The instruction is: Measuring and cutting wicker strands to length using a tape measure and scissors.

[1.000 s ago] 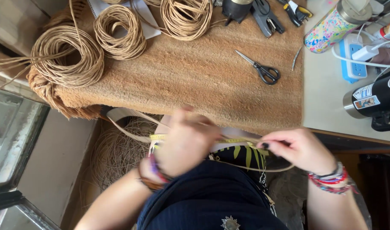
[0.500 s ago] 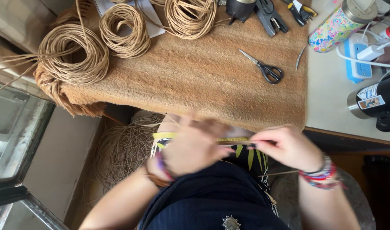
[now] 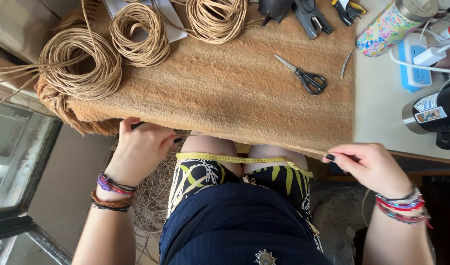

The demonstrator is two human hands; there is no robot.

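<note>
A brown woven mat [image 3: 235, 88] covers the table in front of me. My left hand [image 3: 141, 149] grips its near edge at the left, fingers curled over the rim. My right hand [image 3: 367, 167] pinches the same near edge at the right, thumb and forefinger closed on it. A yellow measuring tape [image 3: 235, 159] lies across my thighs between the two hands, and neither hand clearly holds it. Both wrists carry several bracelets.
Three coils of tan cord [image 3: 82, 64] [image 3: 139, 32] [image 3: 215, 17] sit at the mat's far left. Black-handled scissors [image 3: 306, 76] lie at the mat's right, pliers [image 3: 311, 17] at the back. A floral tumbler [image 3: 387, 27], power strip [image 3: 414, 68] and black kettle [image 3: 438, 113] stand on the right. Loose fibre [image 3: 154, 196] is under the table.
My hands have moved apart from the middle of my lap to the mat's near edge, left and right. The yellow tape they stretched now rests on my thighs.
</note>
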